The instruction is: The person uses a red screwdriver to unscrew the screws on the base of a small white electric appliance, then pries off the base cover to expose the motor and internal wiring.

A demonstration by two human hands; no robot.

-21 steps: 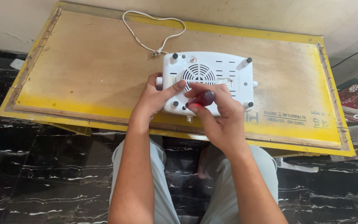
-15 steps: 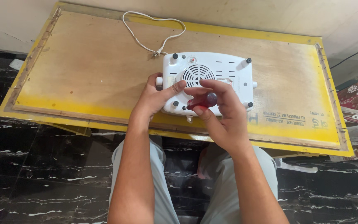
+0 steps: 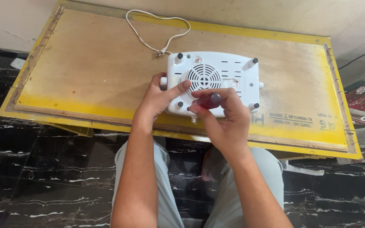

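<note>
At lower centre the right hand (image 3: 227, 120) grips a dark-red-handled screwdriver (image 3: 208, 101) at what appears to be the near-edge screw, the left hand (image 3: 159, 99) steadies the upturned white appliance (image 3: 216, 80) at frame centre, casing still closed, cord (image 3: 157, 31) trailing beyond.

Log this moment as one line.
left hand: steadies white appliance | right hand: grips red-handled screwdriver on its underside | board: wooden

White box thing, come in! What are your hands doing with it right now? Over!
Left hand steadies white appliance, underside up. Right hand grips red-handled screwdriver at its near edge. White cord lies behind, clear.
</note>
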